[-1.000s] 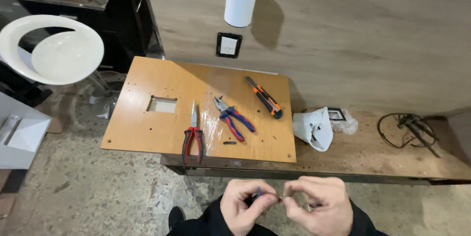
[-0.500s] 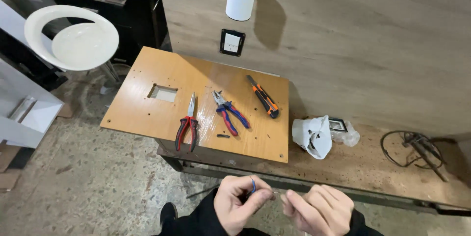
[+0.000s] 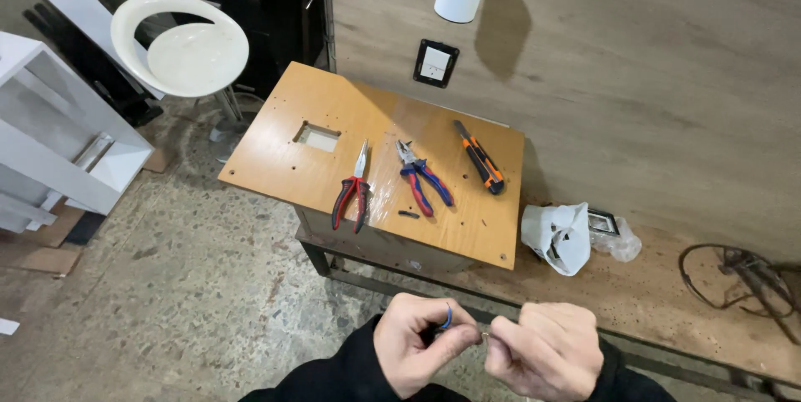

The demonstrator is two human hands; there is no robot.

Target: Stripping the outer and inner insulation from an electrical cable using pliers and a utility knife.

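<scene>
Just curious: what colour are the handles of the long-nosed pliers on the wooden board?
Red and black, on the long-nosed pliers, clearest in the head view.

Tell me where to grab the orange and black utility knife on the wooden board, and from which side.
Probably grip the utility knife across its long body near the middle, coming from above. It lies flat on the wooden board, angled, with bare board on both long sides and the blue-handled pliers well apart.
</scene>
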